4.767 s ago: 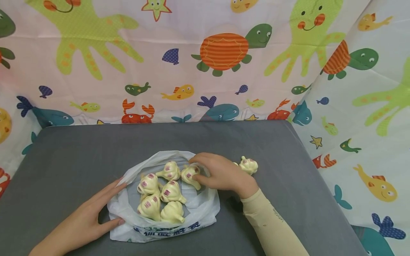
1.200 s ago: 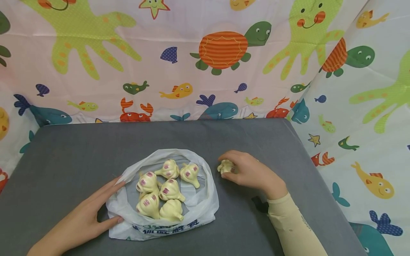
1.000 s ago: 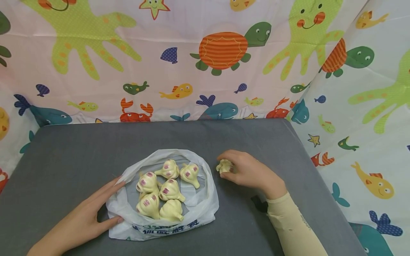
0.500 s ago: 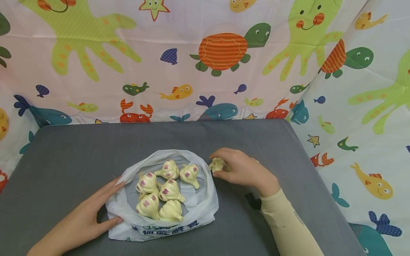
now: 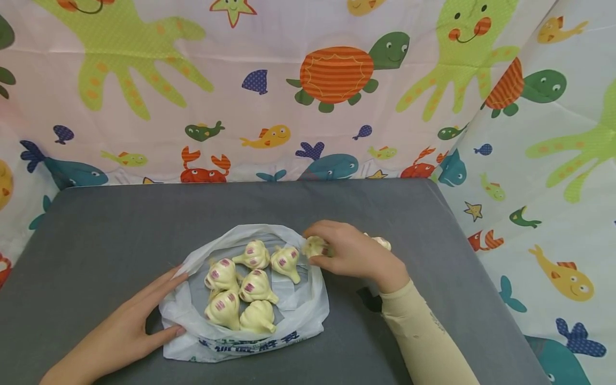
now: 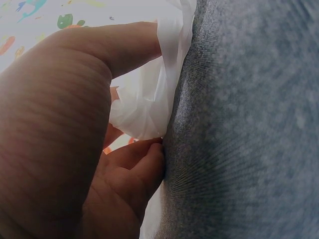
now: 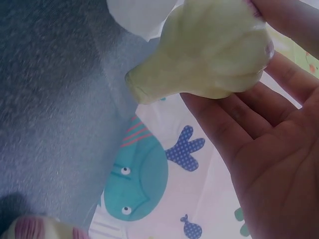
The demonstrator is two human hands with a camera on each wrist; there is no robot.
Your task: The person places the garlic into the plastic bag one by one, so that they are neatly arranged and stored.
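A white plastic bag [image 5: 315,318] with blue print lies with its mouth spread wide on the table. Several garlic bulbs [image 5: 257,286], cream with purplish patches, sit inside it. My left hand [image 5: 139,321] holds the bag's left side, fingers at the rim and thumb low on the front; the left wrist view shows white plastic [image 6: 149,99] between thumb and fingers. My right hand [image 5: 348,251] grips another garlic bulb [image 7: 214,50] by its round body, stem end sticking out. In the head view this bulb [image 5: 315,247] overlaps the bag's right rim.
Behind the right hand, another garlic bulb [image 5: 382,242] shows partly on the grey tabletop [image 5: 125,224]. A dark object [image 5: 369,299] shows beneath the right wrist. A sea-animal printed curtain [image 5: 269,107] hangs along the table's back and sides.
Earlier the right hand was inside the bag at a garlic bulb, then held another bulb right of the bag. It has since moved left with that bulb to the rim. The left hand stays put.
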